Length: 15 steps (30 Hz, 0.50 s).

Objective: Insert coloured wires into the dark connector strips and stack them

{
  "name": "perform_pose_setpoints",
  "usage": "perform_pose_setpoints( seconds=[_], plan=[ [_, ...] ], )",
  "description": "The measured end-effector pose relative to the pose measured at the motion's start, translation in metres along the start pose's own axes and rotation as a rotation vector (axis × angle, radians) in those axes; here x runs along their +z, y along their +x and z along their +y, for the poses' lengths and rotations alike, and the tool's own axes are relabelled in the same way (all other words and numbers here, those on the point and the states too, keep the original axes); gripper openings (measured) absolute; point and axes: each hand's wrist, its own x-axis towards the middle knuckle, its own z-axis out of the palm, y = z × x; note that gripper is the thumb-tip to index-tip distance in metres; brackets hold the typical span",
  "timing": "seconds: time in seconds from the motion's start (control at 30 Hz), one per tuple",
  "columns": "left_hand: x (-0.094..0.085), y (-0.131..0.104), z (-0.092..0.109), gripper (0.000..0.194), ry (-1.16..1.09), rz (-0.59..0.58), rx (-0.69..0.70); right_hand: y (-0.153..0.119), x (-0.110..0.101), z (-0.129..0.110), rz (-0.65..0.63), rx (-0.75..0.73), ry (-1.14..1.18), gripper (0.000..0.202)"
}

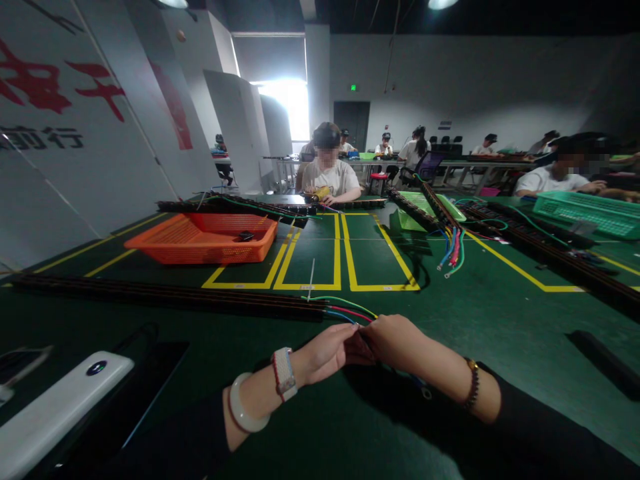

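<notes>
A long dark strip [175, 293], perhaps cable duct, lies across the table. Green, red and blue wires [350, 311] run out of its right end into my hands. My left hand [335, 353] is closed, its fingertips pinching at the blue and red wires. Touching it, my right hand [397, 341] curls round the same wires. What lies between the fingers is mostly hidden. Below my right hand a wire end with a ring terminal [426, 393] sticks out. A thin white cable tie [312, 277] stands up from the strip near its wired end.
An orange basket [200, 253] stands beyond the strip. At far right are a green basket [590, 213] and more dark strips [550, 243]; wires with terminals [454, 250] hang nearer. A white device [65, 413] lies lower left. A person [330, 177] sits opposite.
</notes>
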Motion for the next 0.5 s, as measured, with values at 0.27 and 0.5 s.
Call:
perform_pose_setpoints(
  seconds=[0.27,0.5],
  plan=[
    [-0.002,0.000,0.000,0.015,0.027,0.004,0.003,0.000,-0.013,-0.003,-0.011,0.029,-0.021,0.020],
    [0.000,0.000,0.000,0.035,0.076,0.018,0.003,0.028,0.013,0.041,0.416,0.133,0.445,0.023]
  ],
)
